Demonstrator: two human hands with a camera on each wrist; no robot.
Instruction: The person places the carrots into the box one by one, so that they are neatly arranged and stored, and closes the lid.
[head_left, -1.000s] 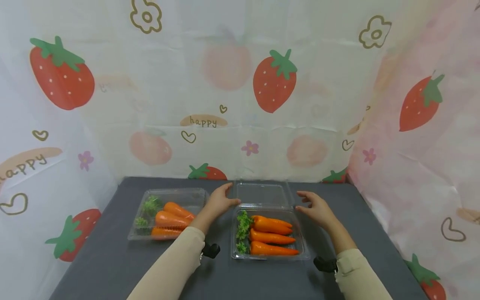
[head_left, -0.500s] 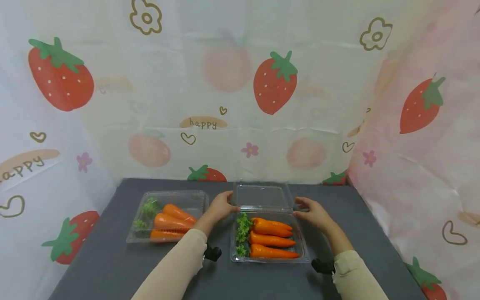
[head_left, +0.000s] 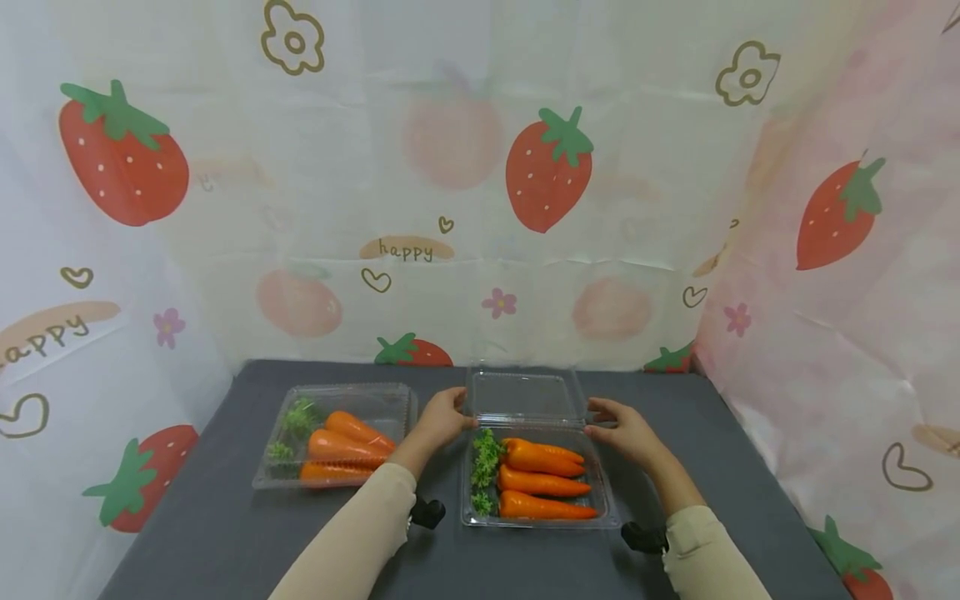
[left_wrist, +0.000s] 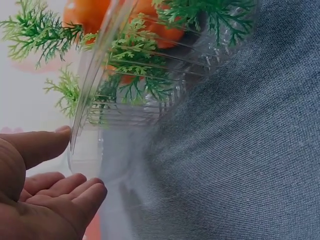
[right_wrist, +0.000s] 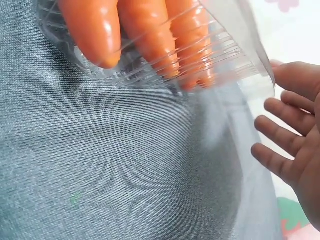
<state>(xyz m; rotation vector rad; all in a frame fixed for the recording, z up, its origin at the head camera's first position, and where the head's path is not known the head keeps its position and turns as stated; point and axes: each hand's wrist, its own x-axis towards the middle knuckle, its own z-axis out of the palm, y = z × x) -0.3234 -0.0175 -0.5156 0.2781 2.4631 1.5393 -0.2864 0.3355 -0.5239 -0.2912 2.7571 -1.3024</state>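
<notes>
A clear plastic clamshell box (head_left: 540,524) stands on the dark cloth with its lid (head_left: 521,396) folded back behind it. Inside lie several orange carrots (head_left: 546,479), their green leafy tops (head_left: 486,458) toward the left wall. At the back left corner is my left hand (head_left: 442,419); in the left wrist view its thumb touches the rim and the other fingers extend loosely below. My right hand (head_left: 628,429) is at the back right corner. Its thumb touches the rim in the right wrist view, with the remaining fingers spread apart from the wall.
Left of the open box, a second clear plastic box (head_left: 378,402) with its lid down holds carrots (head_left: 345,446) with green tops. A dark grey cloth (head_left: 517,567) covers the table. Strawberry-print curtains (head_left: 480,167) stand behind and at both sides.
Both hands have moved slightly down and inward, from apart beside the lid to the back corners of the open box. The boxes and carrots have not visibly moved.
</notes>
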